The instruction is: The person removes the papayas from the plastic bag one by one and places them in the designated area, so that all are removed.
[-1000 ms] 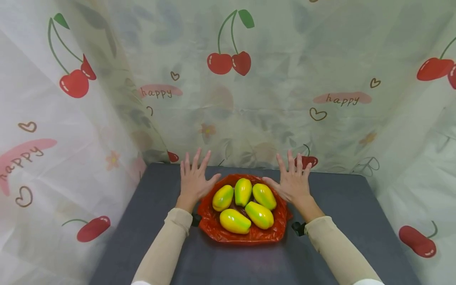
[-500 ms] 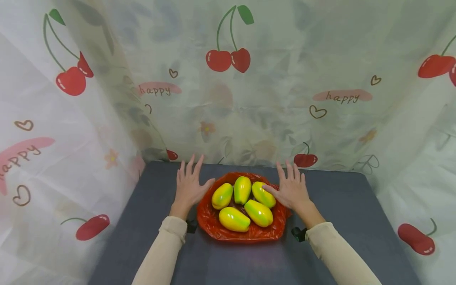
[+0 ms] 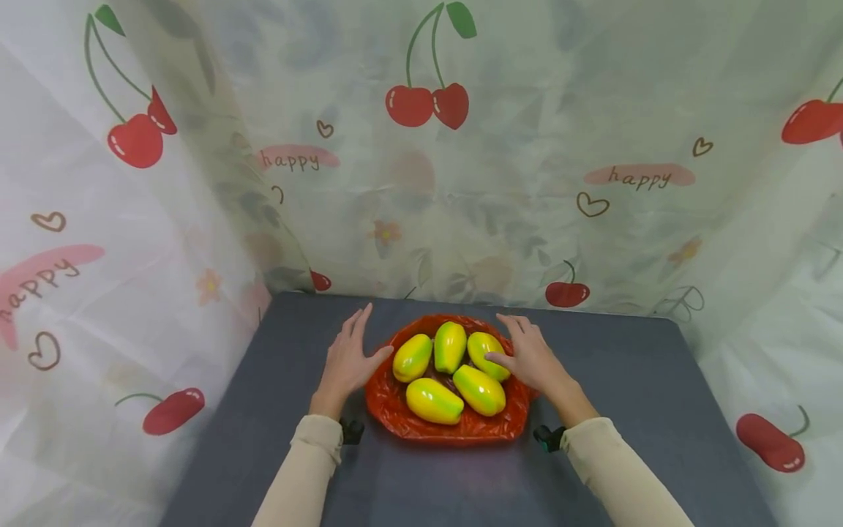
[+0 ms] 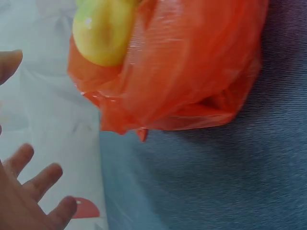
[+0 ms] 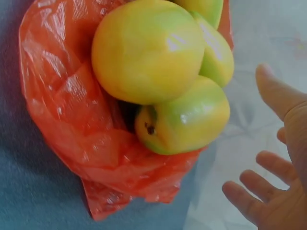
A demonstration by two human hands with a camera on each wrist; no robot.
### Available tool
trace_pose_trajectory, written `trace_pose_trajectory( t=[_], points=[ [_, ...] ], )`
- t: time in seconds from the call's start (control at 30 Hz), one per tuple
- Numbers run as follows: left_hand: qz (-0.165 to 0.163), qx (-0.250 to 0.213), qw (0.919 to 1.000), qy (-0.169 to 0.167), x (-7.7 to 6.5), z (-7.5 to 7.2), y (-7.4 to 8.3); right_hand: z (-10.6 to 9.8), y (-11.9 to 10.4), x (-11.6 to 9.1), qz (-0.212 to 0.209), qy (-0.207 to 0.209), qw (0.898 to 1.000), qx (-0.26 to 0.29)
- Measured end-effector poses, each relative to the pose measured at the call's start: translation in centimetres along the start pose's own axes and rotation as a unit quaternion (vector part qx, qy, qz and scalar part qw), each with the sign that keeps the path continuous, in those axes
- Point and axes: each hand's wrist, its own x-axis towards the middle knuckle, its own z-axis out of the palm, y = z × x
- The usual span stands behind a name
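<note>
In the head view, a red plastic bag lies opened out on the dark table, its rim forming a ring. Several glossy yellow-green papayas lie inside it. My left hand hovers at the bag's left side, fingers spread, thumb toward the rim. Over the right side is my right hand, its thumb overlapping the back right papaya in this view. In the left wrist view the fingers stand apart from the bag. A gap also separates my right fingers from the papayas. Neither hand holds anything.
The dark grey table extends on both sides of the bag and in front of it. Its back edge meets a pale curtain printed with cherries, which also hangs along the left and right sides.
Both hands have come down and back toward the person, with fingers less spread. My left hand has shifted slightly left. The bag and papayas keep their arrangement.
</note>
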Motion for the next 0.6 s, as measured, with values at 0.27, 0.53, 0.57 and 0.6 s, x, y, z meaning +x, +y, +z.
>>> trace_pose_trajectory(
  t=[0.27, 0.53, 0.57, 0.6],
  points=[
    [-0.039, -0.058, 0.9967, -0.042, -0.9, 0.9, -1.3, 1.2, -0.2, 0.1, 0.021, -0.022, 0.999, 0.044],
    [-0.045, -0.096, 0.9927, -0.058, -1.3, 1.9, -2.6, 1.9, -0.5, 0.8, 0.037, -0.029, 0.997, 0.057],
    [-0.044, -0.099, 0.9924, -0.059, -1.4, 2.0, -2.7, 2.0, -0.5, 1.0, 0.040, -0.029, 0.997, 0.058],
    [-0.042, -0.102, 0.9921, -0.060, -1.5, 2.1, -2.9, 2.1, -0.5, 1.0, 0.041, -0.028, 0.997, 0.058]
  ],
)
